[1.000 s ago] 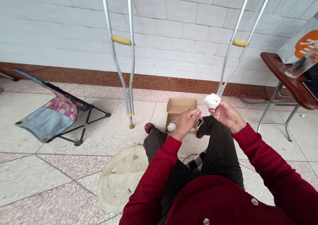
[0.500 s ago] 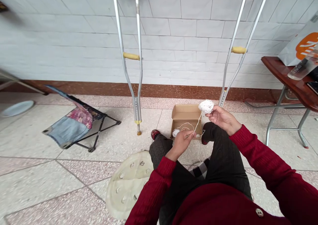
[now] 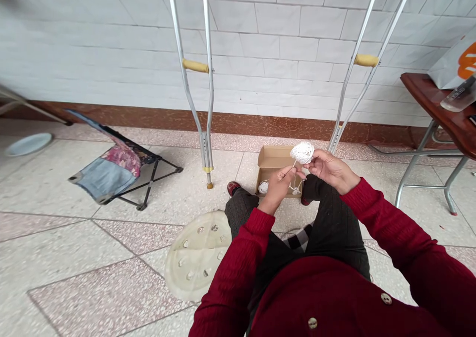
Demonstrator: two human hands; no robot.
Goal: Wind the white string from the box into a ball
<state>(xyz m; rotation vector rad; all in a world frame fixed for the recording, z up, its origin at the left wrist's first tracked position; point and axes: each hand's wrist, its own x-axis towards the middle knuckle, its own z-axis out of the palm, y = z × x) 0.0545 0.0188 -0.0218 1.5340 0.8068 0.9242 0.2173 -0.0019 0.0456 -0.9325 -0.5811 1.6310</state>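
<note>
The right hand (image 3: 329,170) holds a ball of white string (image 3: 302,153), its grip closed with the fingertips pressed against the ball's near side. The left hand (image 3: 278,188) has a closed pinch grip, thumb against forefinger, on a strand of string (image 3: 295,164) that runs from the ball. Both hands are just above an open cardboard box (image 3: 269,158), and loose loops of string hang toward it. Inside the box, at its left end, lies a smaller white ball of string (image 3: 263,187).

Past the person's dark trousers (image 3: 334,228), the box sits on the speckled tile floor (image 3: 74,247). Toward the wall from the box, one aluminium crutch (image 3: 205,148) stands to the left and another (image 3: 336,136) to the right. Well left of the box is a low folding seat (image 3: 111,170) with a denim and floral cover. Well right of it, a wooden worktop (image 3: 420,91) carries a white bag (image 3: 455,64) and a clear bottle (image 3: 459,96). Nearer than the box lies a round, pale plastic mat (image 3: 195,257).
</note>
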